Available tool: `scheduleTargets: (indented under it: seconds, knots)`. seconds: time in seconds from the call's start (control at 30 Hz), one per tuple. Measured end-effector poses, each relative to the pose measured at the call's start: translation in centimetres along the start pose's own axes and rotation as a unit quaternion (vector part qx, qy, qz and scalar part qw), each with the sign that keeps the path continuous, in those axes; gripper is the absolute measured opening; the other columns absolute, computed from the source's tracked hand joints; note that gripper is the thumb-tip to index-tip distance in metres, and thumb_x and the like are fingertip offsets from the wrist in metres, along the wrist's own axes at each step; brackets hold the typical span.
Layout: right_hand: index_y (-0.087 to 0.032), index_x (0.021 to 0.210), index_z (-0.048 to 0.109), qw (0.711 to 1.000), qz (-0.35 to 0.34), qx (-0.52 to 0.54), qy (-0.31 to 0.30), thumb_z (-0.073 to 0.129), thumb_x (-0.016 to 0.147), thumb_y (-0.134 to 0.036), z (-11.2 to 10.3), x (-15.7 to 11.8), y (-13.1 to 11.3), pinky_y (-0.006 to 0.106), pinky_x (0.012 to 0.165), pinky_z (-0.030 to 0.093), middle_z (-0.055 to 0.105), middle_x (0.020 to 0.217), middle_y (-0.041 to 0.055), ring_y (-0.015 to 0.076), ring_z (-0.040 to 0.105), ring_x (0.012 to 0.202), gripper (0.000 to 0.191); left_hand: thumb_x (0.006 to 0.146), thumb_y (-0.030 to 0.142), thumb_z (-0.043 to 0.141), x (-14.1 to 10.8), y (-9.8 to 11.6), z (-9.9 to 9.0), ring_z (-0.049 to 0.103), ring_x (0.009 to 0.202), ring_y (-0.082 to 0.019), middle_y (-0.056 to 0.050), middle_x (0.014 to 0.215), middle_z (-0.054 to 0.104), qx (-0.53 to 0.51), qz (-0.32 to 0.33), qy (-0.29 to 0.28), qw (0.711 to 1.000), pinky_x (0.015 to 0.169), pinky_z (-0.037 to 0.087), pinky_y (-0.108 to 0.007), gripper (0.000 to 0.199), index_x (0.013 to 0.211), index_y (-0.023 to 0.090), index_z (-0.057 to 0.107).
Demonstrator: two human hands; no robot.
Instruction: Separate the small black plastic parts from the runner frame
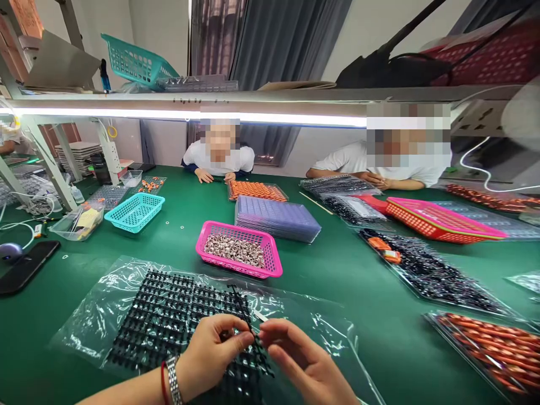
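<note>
My left hand (213, 349) is closed in a pinch on a thin black plastic strip (242, 301) with small side prongs. The strip runs slantwise past the fingertips. Close beside it, my right hand (310, 360) has its fingers curved, with a gap between thumb and forefinger; I see nothing held there. A small whitish piece or glint (260, 316) shows just beyond its fingertips. Under both hands lie rows of similar black plastic parts (156, 315) on a clear plastic bag (90, 326). Beyond them stands a pink basket (274, 256) of small silvery rings (234, 250).
A stack of clear trays (276, 216) stands behind the pink basket. At left are a turquoise basket (135, 214), a clear box (78, 222) and a black phone (27, 267). Trays of black parts (439, 275) and orange parts (498, 349) lie right. Two people sit opposite.
</note>
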State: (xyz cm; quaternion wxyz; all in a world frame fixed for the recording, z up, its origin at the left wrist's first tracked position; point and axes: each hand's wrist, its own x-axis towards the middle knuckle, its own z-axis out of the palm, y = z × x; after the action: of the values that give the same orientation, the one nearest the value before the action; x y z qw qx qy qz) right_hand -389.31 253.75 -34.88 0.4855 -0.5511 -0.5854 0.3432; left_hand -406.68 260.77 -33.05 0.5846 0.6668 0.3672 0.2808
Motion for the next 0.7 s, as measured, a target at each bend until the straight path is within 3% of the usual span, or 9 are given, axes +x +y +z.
scheduleTargets:
  seconds: [0.07,0.2,0.3,0.37,0.47,0.6,0.7]
  knots:
    - [-0.021,0.099,0.061,0.999,0.002,0.036,-0.017,0.061,0.084,-0.043,0.6,-0.3,-0.4,0.028,0.077,0.056,0.068,0.09,0.0059,0.0195,0.067,0.083,0.027,0.078,0.038,0.064,-0.2,0.0,0.1,0.048,0.067,-0.014,-0.002,0.07,0.058,0.022,0.032,0.015,0.999,0.064,0.036,-0.024,0.025,0.077,0.014,0.07]
    - [-0.021,0.084,0.063,0.998,-0.06,-0.007,0.033,0.061,0.085,-0.032,0.9,-0.1,-0.5,0.024,0.068,0.056,0.067,0.08,0.0043,0.0173,0.066,0.073,0.012,0.078,0.041,0.065,-0.3,0.2,0.2,0.05,0.068,-0.015,-0.004,0.071,0.061,0.042,0.059,0.011,0.997,0.064,0.036,-0.025,0.026,0.078,0.017,0.073]
    - [-0.022,0.084,0.063,0.977,-0.177,-0.088,0.075,0.059,0.085,-0.021,0.6,0.1,-0.6,0.024,0.064,0.055,0.065,0.078,0.0037,0.0165,0.064,0.072,0.004,0.074,0.036,0.069,-0.3,0.5,0.2,0.048,0.064,-0.013,-0.004,0.076,0.061,-0.009,0.024,0.001,1.0,0.06,0.036,-0.024,0.025,0.088,0.016,0.072]
    - [-0.024,0.088,0.062,0.958,-0.228,-0.138,0.109,0.058,0.085,-0.016,0.3,0.1,-0.6,0.026,0.064,0.055,0.063,0.081,0.0044,0.0168,0.063,0.073,0.009,0.071,0.036,0.071,-0.2,0.6,0.2,0.039,0.057,-0.01,0.001,0.063,0.052,-0.035,-0.009,-0.007,0.999,0.054,0.03,-0.023,0.029,0.092,0.015,0.07]
    - [-0.024,0.088,0.061,0.937,-0.249,-0.188,0.155,0.059,0.084,-0.014,0.2,0.1,-0.6,0.028,0.066,0.054,0.061,0.087,0.0056,0.0177,0.063,0.076,0.011,0.065,0.041,0.076,0.0,0.3,0.2,0.03,0.052,-0.008,0.008,0.053,0.036,-0.08,-0.046,-0.029,0.995,0.05,0.023,-0.022,0.041,0.092,0.013,0.064]
    - [-0.024,0.085,0.061,0.923,-0.269,-0.197,0.192,0.061,0.084,-0.015,0.1,0.4,-0.5,0.026,0.066,0.054,0.058,0.087,0.0047,0.017,0.062,0.078,0.009,0.062,0.056,0.074,0.5,-0.7,0.2,0.03,0.046,-0.005,0.007,0.056,0.041,-0.165,-0.084,-0.019,0.982,0.045,0.022,-0.021,0.05,0.082,0.013,0.058]
    - [-0.024,0.083,0.061,0.922,-0.272,-0.192,0.199,0.061,0.083,-0.015,0.1,0.7,-0.5,0.025,0.064,0.054,0.059,0.085,0.0041,0.0165,0.062,0.076,0.009,0.063,0.061,0.07,0.9,-1.0,0.2,0.023,0.039,-0.004,0.011,0.045,0.033,-0.225,-0.101,-0.002,0.969,0.041,0.018,-0.021,0.052,0.077,0.013,0.057]
